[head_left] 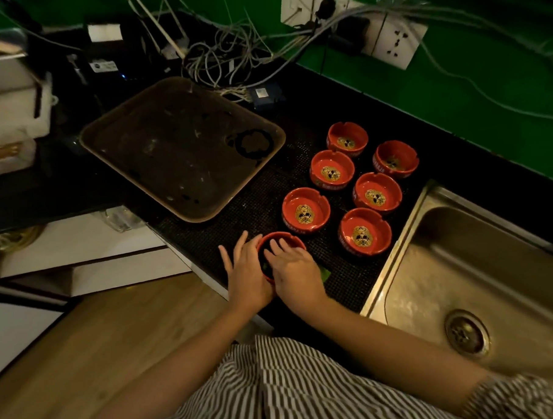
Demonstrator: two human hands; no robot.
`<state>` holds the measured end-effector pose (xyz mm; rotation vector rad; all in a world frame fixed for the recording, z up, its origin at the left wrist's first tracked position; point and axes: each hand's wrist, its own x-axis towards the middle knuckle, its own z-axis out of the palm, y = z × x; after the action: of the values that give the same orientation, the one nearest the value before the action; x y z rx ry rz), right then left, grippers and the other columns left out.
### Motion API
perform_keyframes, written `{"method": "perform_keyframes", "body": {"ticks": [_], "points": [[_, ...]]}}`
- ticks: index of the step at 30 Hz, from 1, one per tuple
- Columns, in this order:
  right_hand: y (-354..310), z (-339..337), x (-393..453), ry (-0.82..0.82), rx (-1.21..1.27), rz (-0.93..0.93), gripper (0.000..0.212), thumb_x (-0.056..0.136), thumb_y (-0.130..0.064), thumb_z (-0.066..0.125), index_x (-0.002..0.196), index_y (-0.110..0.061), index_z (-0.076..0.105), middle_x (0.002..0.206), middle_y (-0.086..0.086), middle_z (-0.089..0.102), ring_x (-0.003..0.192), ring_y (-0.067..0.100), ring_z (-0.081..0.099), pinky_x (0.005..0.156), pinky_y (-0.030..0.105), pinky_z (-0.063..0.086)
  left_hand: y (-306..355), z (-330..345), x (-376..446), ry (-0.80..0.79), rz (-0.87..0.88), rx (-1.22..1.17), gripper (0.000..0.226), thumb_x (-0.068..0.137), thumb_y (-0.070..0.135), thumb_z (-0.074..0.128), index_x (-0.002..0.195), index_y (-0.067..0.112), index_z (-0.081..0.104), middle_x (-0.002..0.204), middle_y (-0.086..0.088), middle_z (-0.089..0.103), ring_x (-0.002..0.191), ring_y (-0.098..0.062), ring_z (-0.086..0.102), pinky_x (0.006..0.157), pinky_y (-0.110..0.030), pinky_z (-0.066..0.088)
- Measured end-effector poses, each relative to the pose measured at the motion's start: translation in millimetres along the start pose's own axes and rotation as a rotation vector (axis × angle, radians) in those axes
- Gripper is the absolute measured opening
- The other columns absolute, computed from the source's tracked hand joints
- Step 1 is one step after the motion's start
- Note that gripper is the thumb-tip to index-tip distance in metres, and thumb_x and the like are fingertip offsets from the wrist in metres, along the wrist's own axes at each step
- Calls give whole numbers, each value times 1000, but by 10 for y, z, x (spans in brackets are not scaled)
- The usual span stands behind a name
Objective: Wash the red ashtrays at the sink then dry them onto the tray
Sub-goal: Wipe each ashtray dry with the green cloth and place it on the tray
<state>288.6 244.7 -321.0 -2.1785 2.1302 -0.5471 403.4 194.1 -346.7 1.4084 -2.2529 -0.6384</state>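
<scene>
Both hands meet at the nearest red ashtray (281,240) on the bench (259,207): the left hand (246,274) cups its left wall, the right hand (295,272) lies fingers-straight across its mouth. The sink (461,264) lies to their right (right hand nearer), the tray (183,147) up-left.

Green wall (453,84) behind black counter (441,167). White sockets (394,41) on wall, grey cables (230,53) tangled below. Black mat (256,207) on counter. Wooden floor (84,338) lower left.
</scene>
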Motion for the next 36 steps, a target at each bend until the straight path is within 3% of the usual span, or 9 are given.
{"method": "perform_keyframes", "body": {"ticks": [2, 4, 8, 12, 16, 21, 28, 32, 36], "points": [[-57, 41, -8, -9, -16, 71, 38, 82, -15, 61, 120, -10, 66, 126, 10, 64, 121, 28, 58, 100, 42, 45, 46, -7, 30, 24, -38, -23, 71, 75, 38, 31, 138, 8, 46, 147, -8, 45, 147, -16, 21, 119, -51, -13], [-24, 48, -12, -46, 1, 38, 42, 82, -16, 54, 123, -10, 64, 129, 11, 62, 124, 29, 55, 102, 42, 43, -20, -17, 107, -16, 21, -22, 72, 73, 40, 45, 138, 9, 45, 147, -8, 43, 147, -15, 22, 118, -51, -16], [295, -50, 137, -187, 70, -304, 46, 71, -5, 73, 116, -11, 69, 125, 13, 64, 118, 32, 59, 97, 44, 46, -291, -137, 405, -286, 235, -83, 116, 47, 68, 78, 142, 14, 39, 150, -5, 39, 147, -11, 18, 116, -46, -21], [464, -235, 330, -373, 152, -441, 41, 79, 1, 65, 118, -10, 69, 131, 15, 60, 125, 37, 52, 103, 49, 39, -352, -292, 627, -452, 385, -71, 123, 46, 73, 79, 147, 21, 33, 152, 4, 35, 149, -5, 6, 118, -47, -19], [265, -69, 168, -107, 108, -206, 43, 64, -3, 79, 106, -4, 73, 115, 20, 68, 108, 36, 64, 93, 51, 47, -280, -195, 318, -266, 261, -60, 124, 50, 84, 67, 147, 15, 33, 151, -1, 38, 149, -11, 10, 119, -49, -15], [-62, 61, 92, 10, 104, 113, 39, 72, -1, 67, 111, -4, 70, 120, 19, 66, 116, 33, 61, 97, 49, 47, -137, 5, 83, -35, 65, -24, 90, 67, 63, 53, 137, 8, 44, 143, -8, 47, 145, -20, 26, 120, -48, -8], [-2, -50, 209, -78, 120, -96, 38, 73, -3, 73, 110, -8, 72, 121, 15, 66, 115, 33, 62, 91, 45, 49, -441, -212, 576, -308, 303, -95, 117, 46, 74, 68, 141, 12, 40, 142, -2, 44, 142, -17, 29, 121, -39, -9], [269, -177, 399, -372, 185, -360, 39, 84, -3, 63, 121, -14, 67, 136, 8, 57, 132, 27, 47, 107, 43, 34, -587, -356, 791, -465, 466, -87, 124, 44, 79, 76, 144, 18, 38, 148, 5, 41, 147, -10, 18, 121, -45, -7], [312, -140, 395, -345, 81, -332, 38, 83, -9, 68, 120, -16, 68, 135, 6, 59, 130, 24, 50, 109, 39, 33, -557, -337, 586, -394, 427, -80, 121, 52, 71, 74, 151, 19, 28, 156, 4, 32, 150, -8, 3, 120, -54, -9]]}}
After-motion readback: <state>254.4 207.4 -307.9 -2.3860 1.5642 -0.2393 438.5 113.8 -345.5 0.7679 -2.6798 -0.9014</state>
